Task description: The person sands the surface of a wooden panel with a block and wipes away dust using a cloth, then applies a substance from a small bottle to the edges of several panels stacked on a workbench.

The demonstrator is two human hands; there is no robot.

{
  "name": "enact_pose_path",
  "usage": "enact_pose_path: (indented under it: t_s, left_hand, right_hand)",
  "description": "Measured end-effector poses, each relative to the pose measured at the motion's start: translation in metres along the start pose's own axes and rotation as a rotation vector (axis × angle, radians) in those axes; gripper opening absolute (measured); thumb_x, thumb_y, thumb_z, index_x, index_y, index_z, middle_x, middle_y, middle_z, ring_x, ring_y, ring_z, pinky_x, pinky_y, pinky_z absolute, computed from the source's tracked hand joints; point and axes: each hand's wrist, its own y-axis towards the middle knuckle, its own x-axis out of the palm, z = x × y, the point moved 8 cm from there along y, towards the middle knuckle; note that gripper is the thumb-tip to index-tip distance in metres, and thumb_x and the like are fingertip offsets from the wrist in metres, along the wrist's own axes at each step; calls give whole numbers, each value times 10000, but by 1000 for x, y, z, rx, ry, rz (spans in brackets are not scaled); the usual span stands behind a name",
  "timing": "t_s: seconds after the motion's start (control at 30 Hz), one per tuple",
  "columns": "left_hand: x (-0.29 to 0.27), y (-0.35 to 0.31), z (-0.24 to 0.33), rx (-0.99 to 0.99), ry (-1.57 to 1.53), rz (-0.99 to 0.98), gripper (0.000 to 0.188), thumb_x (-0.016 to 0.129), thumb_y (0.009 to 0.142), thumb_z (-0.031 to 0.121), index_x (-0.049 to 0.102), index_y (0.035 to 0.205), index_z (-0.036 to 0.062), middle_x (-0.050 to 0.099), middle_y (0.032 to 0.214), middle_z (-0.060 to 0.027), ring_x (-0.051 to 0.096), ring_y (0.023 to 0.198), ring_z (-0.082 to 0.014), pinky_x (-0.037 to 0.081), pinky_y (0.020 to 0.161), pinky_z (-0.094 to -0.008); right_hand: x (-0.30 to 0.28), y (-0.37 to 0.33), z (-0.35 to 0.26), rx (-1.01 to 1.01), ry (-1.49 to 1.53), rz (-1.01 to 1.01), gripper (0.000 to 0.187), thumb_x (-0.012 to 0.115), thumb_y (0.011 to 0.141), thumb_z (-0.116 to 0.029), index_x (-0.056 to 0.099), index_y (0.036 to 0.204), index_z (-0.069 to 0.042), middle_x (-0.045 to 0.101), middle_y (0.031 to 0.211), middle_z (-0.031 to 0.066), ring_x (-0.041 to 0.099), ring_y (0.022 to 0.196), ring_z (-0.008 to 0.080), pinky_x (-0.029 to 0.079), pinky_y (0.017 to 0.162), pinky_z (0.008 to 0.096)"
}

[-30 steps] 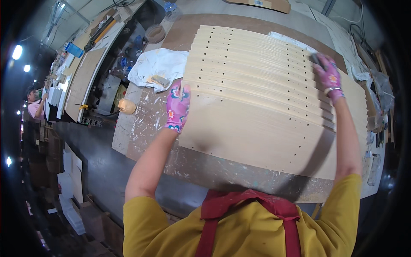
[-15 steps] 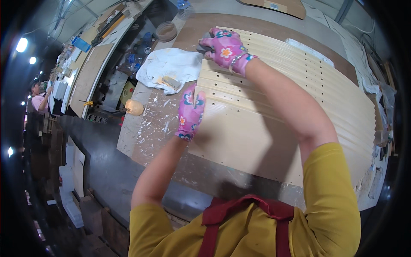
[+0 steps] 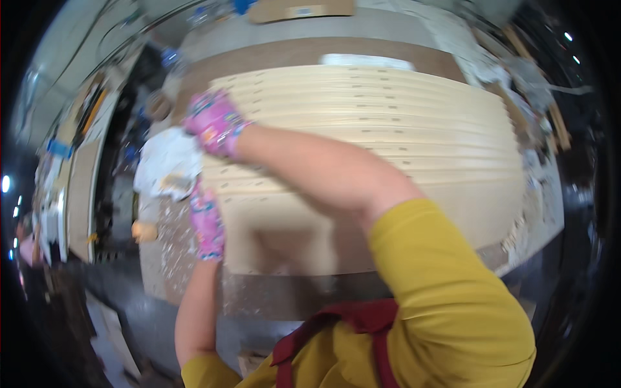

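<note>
Logged far left of the panel stack (image 3: pixel 446 161): a side bench (image 3: pixel 83 174), bearing a blue container (image 3: pixel 59 149). Could not see inside the container. Nearer, left of the stack's front part, found a peach-coloured pot (image 3: pixel 144 231), contents hidden. Listed left of the stack's back corner a round brownish tub (image 3: pixel 157 105), contents too blurred to tell, and, farther beyond the same corner, a clear blue-tinted bottle (image 3: pixel 169 57), filling unclear. Counted one crumpled white cloth (image 3: pixel 169 155), tan-patched, just beside the stack's left edge.

Noted the left hand (image 3: pixel 207 223), in a pink floral glove, against the stack's left edge toward the front. Could not tell grasping from mere pressing. Noted the right hand (image 3: pixel 215 124), gloved alike, at the stack's left edge toward the back, fingers curled and blurred. Could not tell any object in its grip.

Entered the stack itself: pale panels, overlapped in steps, drilled in rows, spread on a worktable (image 3: pixel 165 271). Added a white strip (image 3: pixel 367 61) just behind the stack and a clear plastic bag (image 3: pixel 530 74) beyond its right back corner, contents indistinct.
</note>
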Motion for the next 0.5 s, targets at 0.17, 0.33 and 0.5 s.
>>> enact_pose_path:
  t_s: [0.17,0.33,0.5]
  left_hand:
    - [-5,5,1,-48,-31,-28,455,470,959,251,414,1343,14,542,1208,-143,511,1118,-248,402,972,-395]
    - [0,-16,83,430,821,149,559,538,904,253,385,1375,-6,455,1340,-210,437,1242,-324,338,1054,-403]
    - [113,-56,146,838,1055,-112,667,639,796,213,392,1377,-1,434,1366,-220,392,1286,-371,312,1081,-445]
  right_hand:
    - [-51,-88,56,-72,137,6,357,622,780,-300,636,1117,-186,503,1271,173,504,1175,334,381,982,468]
    - [-152,-258,206,243,4,176,289,615,768,-210,638,1055,-180,588,1106,107,557,1061,315,445,941,410]
    - [-244,-390,343,799,-345,115,367,614,775,-269,607,1130,-174,606,1133,94,572,1050,301,464,914,424]
